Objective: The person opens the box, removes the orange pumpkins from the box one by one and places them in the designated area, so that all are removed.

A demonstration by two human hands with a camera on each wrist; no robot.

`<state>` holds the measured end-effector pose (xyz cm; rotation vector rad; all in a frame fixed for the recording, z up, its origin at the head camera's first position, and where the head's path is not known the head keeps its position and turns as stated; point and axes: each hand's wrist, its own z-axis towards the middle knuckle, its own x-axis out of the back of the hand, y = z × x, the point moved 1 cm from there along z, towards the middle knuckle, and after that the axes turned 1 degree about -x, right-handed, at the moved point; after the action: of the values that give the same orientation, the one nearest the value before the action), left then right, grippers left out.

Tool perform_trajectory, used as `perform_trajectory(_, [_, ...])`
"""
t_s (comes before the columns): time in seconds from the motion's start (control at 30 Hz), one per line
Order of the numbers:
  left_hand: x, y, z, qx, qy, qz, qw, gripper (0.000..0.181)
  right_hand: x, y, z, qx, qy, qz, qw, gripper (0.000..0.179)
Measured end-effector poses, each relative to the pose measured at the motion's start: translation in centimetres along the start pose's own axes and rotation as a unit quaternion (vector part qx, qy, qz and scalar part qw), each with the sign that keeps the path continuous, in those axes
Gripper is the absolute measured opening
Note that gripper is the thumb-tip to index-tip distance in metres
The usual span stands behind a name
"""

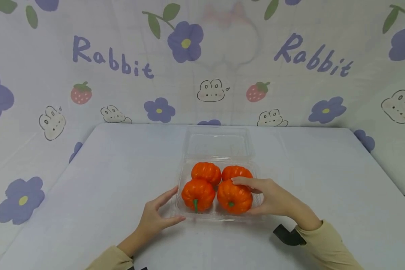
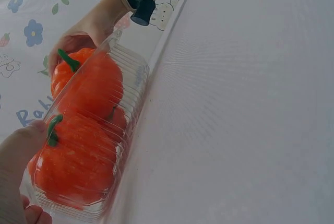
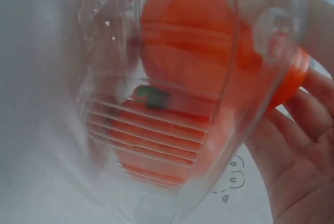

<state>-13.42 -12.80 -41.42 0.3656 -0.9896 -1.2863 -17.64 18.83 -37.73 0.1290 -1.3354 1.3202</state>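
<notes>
Blazing orange, these glossy, round, ribbed pumpkins, with green on their curved stems! The clear, colourless plastic box is striped with fine parallel ridges. Plain white tabletop, and the white cloth backdrop bursts with purple, yellow-centred flowers, red strawberries, black-outlined rabbits, purple lettering. Beige fabric sleeves, too!
</notes>
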Motion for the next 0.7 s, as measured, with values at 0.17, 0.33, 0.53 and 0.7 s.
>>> perform_trajectory(0.17, [0.0, -0.1, -0.1, -0.006, 0.000, 0.002, 1.0000, 0.067, 0.2, -0.3, 0.0, 0.022, 0.019, 0.000, 0.9996, 0.071])
perform_trajectory(0.33, [0.0, -0.1, 0.0, -0.002, -0.001, 0.000, 1.0000, 0.067, 0.5, -0.1, 0.0, 0.023, 0.038, 0.008, 0.9990, 0.072])
perform_trajectory(0.53, [0.0, -0.3, -0.1, -0.005, -0.003, 0.002, 1.0000, 0.067, 0.9, 0.3, -0.1, 0.039, 0.079, 0.038, 0.9953, 0.074])
perform_trajectory(0.7, [-0.1, -0.3, -0.1, 0.002, -0.005, 0.000, 1.0000, 0.067, 1.3, 0.5, -0.2, 0.027, 0.093, 0.067, 0.9930, 0.071])
